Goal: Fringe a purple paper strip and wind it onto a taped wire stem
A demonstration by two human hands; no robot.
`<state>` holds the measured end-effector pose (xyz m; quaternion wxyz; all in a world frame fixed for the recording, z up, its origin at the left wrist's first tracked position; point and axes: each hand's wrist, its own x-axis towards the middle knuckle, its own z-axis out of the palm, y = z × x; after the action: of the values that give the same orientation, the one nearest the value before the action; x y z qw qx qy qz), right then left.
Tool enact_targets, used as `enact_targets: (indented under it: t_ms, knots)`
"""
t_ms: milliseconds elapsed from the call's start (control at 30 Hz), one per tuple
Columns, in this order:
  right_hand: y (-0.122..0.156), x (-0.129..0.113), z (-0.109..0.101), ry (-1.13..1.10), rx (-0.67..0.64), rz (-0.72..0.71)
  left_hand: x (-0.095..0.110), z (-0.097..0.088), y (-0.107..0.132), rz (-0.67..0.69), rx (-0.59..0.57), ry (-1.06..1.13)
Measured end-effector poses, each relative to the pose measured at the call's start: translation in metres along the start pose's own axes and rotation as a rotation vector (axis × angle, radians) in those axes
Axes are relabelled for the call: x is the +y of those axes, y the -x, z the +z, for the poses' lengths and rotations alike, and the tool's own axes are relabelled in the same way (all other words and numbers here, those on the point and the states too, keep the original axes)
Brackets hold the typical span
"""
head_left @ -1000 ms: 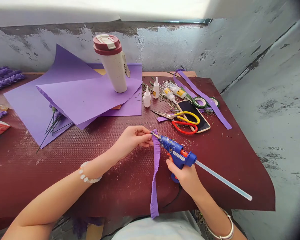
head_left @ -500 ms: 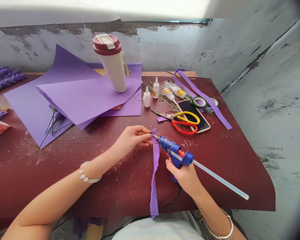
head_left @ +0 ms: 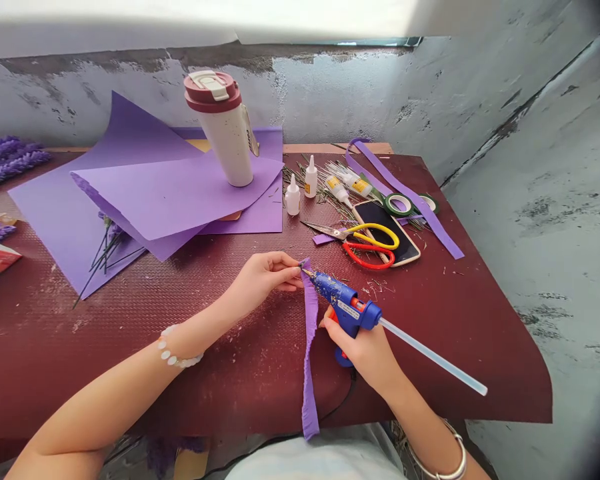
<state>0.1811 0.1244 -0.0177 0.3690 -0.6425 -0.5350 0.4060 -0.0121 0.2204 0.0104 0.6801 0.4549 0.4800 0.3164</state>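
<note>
Your hands are apart: your left hand (head_left: 263,280) pinches the top of a crinkled purple paper strip (head_left: 310,347) trailing toward six o'clock across the dark red mat (head_left: 430,373), and your right hand (head_left: 365,357) grips a blue hot-glue gun (head_left: 345,308), its nozzle at the strip.

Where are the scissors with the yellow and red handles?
In the head view, the scissors lie on the dark red mat, up and to the right of the blue glue gun, with their handles overlapping the edge of the black phone.
</note>
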Motion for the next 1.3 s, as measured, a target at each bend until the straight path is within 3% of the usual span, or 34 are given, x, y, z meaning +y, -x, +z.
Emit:
enact_targets:
  t_ms: [1300]
  knots:
    - [0.0024,-0.002,-0.0056,-0.023,-0.108,-0.031,0.0016,-0.0041,-0.0062,-0.027,0.066,0.035]
